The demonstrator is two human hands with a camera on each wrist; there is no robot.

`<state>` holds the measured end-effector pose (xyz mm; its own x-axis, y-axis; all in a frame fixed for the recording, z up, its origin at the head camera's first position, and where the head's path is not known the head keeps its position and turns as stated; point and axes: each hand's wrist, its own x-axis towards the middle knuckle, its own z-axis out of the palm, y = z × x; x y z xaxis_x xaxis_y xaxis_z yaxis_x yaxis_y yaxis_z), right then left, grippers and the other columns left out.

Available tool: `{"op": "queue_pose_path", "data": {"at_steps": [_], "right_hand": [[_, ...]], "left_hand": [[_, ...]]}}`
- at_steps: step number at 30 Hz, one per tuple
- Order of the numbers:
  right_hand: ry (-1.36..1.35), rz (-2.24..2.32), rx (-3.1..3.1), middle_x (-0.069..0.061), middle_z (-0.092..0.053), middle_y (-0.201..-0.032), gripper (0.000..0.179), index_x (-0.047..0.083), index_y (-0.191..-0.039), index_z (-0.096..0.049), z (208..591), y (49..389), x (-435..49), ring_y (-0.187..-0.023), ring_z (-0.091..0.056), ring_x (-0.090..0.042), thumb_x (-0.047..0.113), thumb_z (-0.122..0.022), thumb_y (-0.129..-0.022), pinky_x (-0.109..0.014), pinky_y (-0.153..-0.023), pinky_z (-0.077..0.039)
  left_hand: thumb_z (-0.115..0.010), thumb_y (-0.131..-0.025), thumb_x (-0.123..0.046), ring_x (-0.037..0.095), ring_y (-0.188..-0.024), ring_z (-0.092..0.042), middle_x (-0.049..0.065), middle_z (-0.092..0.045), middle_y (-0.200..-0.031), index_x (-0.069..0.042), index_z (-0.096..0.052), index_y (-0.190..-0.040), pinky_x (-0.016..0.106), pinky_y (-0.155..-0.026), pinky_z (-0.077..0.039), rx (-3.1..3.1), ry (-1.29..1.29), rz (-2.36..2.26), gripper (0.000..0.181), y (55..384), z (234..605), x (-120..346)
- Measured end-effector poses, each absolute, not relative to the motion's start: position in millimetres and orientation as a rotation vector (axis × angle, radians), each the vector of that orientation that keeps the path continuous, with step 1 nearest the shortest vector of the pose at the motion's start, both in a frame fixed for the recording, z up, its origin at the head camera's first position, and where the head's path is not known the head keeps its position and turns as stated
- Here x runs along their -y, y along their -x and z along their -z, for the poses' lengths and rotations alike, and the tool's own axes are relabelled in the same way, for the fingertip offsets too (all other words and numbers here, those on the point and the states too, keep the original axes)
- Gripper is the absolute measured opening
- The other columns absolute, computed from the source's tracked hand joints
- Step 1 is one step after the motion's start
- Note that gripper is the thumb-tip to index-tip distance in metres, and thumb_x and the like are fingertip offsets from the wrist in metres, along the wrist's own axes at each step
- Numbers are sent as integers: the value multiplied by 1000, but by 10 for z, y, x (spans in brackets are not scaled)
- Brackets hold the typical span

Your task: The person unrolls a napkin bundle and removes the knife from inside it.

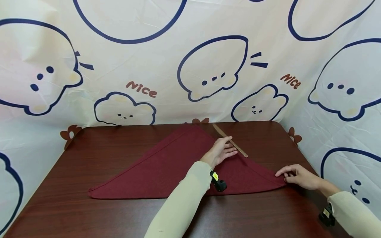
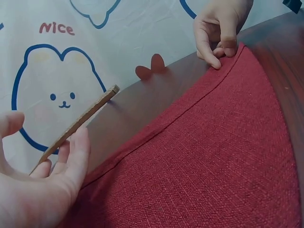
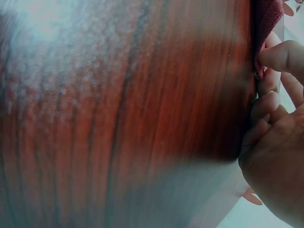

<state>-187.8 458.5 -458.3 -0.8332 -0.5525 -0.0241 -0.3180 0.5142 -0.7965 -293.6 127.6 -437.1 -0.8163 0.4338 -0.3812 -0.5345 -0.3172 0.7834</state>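
Observation:
A maroon cloth (image 1: 175, 165) lies in a triangle on the brown table, its long side nearest me and one point at the far edge. Over its right slope my left hand (image 1: 218, 153) touches a slim wooden stick (image 1: 240, 151), tapered at its far end. In the left wrist view the stick (image 2: 88, 114) slants across the fingers of my left hand (image 2: 45, 190), while the thumb stands apart from it. My right hand (image 1: 302, 177) pinches the cloth's right corner between thumb and fingers. That corner (image 3: 268, 23) shows at the edge of the right wrist view.
The dark wooden table (image 1: 119, 218) reaches back to a pale curtain (image 1: 166, 62) with blue cartoon outlines, which also hangs along both sides. A small dark device (image 1: 219, 185) is strapped to the left wrist and another (image 1: 326, 215) to the right.

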Motion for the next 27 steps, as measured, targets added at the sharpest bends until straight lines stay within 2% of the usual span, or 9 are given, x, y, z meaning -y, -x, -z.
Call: {"op": "queue_pose_path", "data": {"at_steps": [8, 16, 27], "right_hand": [[735, 1234, -2482, 5, -62, -90, 22, 1, -107, -68, 4584, 1873, -4586, -65, -41, -4, -6, -55, -90, -27, -54, -33], [728, 1213, -2483, 0, -62, -90, 23, 2, -108, -68, 4583, 1877, -4581, -66, -41, -3, -5, -55, -91, -26, -55, -33], [736, 1207, -2493, 3, -62, -89, 22, 2, -107, -68, 4573, 1870, -4580, -65, -40, -6, -5, -55, -91, -27, -54, -33]], "left_hand": [[-55, -96, -35, 34, -122, -57, 25, -37, -148, -16, -22, -153, 41, -105, -47, -1283, 164, -2160, 70, 2931, 4377, -1296], [-54, -95, -43, 40, -131, -50, 27, -34, -151, -7, -23, -150, 43, -108, -44, -1203, 211, -2206, 73, 2913, 4436, -1309], [-54, -94, -33, 37, -136, -44, 26, -35, -151, -14, -26, -152, 43, -112, -40, -1190, 189, -2201, 67, 2932, 4464, -1362]]}}
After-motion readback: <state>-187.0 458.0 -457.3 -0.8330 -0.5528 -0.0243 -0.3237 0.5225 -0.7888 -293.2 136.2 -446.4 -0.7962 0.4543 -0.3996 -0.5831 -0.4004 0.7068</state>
